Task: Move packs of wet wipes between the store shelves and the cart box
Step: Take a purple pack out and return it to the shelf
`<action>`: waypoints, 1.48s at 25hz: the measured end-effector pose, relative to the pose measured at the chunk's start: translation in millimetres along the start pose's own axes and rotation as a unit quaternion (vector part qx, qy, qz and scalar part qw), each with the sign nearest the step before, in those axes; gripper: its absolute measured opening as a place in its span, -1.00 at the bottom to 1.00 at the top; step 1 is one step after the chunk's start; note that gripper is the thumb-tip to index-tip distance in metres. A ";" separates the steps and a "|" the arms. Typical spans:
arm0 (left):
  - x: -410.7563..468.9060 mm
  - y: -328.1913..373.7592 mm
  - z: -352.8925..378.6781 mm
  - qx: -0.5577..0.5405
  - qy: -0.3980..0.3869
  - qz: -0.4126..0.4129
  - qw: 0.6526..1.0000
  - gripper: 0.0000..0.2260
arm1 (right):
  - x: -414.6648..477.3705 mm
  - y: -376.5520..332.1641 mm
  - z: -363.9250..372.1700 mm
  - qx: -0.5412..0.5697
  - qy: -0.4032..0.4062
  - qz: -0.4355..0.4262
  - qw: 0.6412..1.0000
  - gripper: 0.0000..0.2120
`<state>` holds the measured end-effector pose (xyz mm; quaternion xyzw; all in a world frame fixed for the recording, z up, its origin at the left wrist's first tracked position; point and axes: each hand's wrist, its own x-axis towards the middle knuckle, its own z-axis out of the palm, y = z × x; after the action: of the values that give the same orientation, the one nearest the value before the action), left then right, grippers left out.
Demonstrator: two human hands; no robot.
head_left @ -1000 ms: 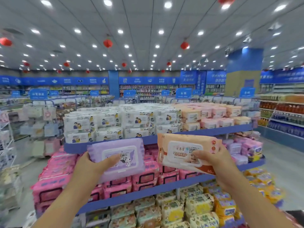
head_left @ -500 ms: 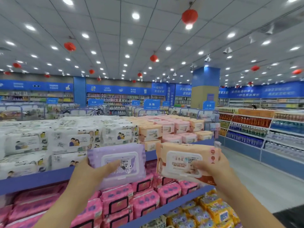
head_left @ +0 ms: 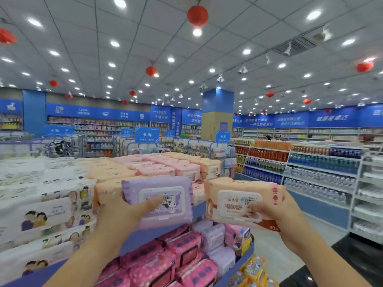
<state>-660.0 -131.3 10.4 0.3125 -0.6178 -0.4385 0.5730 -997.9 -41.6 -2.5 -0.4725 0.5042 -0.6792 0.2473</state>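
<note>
1. Holding two packs up in front of the shelves, one per hand. This reads as the carry step, mid-transfer (cart box isn't in view, so can't tell if it's shelf→box or box→shelf).
2. L hand (head_left: 122,216) grips the purple pack (head_left: 159,201), thumb across the lid face, fingers hidden behind. The pack is in the air just above the front edge of the top shelf (head_left: 198,212), in front of the stacked peach packs (head_left: 112,175).
3. R hand (head_left: 284,220) grips the peach pack (head_left: 238,204) at its right end, thumb on the lid, fingers behind. It's out past the shelf's right front corner, beside the purple pack w/ a small gap, not touching.
4. Orientation: both long axes run left-right, approx level. The peach one dips a bit toward its right end. Lid faces point back at the person, lid tabs along the bottom edge.
5. Next, I'd guess: pick the destination, then lay each pack flat w/ its long axis along the shelf's front edge or the box wall. Both hands are full, so prob. one at a time. The packs look soft, so don't ease the grip till each is supported.
</note>
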 end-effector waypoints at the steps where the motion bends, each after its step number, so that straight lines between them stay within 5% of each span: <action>1: 15.7 -8.5 15.0 0.004 0.003 -0.010 1.000 -0.76 | 18.9 7.6 -6.8 0.002 -0.006 -0.004 1.000 0.03; 9: 110.7 -66.7 138.7 0.017 0.061 -0.005 0.998 -0.73 | 210.3 91.5 -70.1 0.048 -0.046 -0.002 0.998 -0.39; 15: 163.2 -100.5 199.5 0.057 0.125 -0.034 0.990 -0.79 | 371.3 151.4 -76.4 0.038 -0.143 0.019 0.989 -0.29; 25: 182.1 -144.3 232.6 0.108 0.208 -0.066 0.970 -0.72 | 485.6 236.7 -57.5 0.032 -0.341 0.067 0.937 -0.58; 37: 180.3 -186.7 281.3 0.076 0.142 -0.080 0.984 -0.58 | 453.6 255.3 -62.0 -0.144 -0.137 -0.003 0.980 -0.46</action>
<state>-984.6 -318.3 -67.8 0.4623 -0.5347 -0.3861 0.5927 -1284.6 -476.4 -61.8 -0.5930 0.5571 -0.5290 0.2412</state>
